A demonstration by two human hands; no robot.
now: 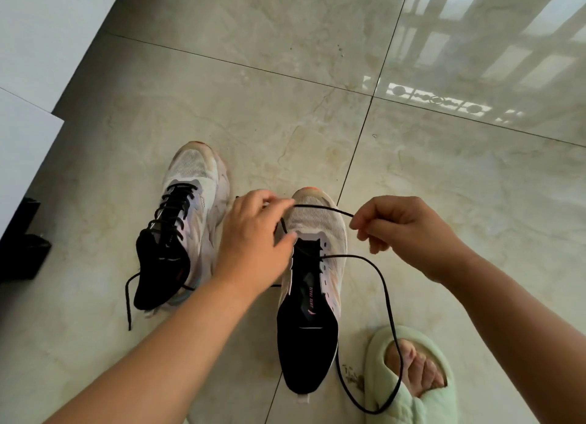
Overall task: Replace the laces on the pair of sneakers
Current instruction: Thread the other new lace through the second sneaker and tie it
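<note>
Nearest the camera, a foot in a pale green slipper (409,376) is seen at the lower right on the tiled floor (285,74), with a loop of the black lace (385,293) draped across it. Just left of the slipper, the right-hand sneaker (312,284) is stood upright, toe pointing away, its black tongue exposed and most eyelets unlaced; the lace is threaded only through the eyelets nearest the toe. The right hand (402,230) is held just right of the toe box, with the lace end pinched between thumb and forefinger. The left hand (253,243) is placed at the sneaker's left edge, fingers curled; one lace strand is seen passing under its fingertips. Farther left, the second sneaker (180,227) is observed fully laced in black, one loose end trailing on the floor. A dark object (22,249) is partly visible at the left edge.
</note>
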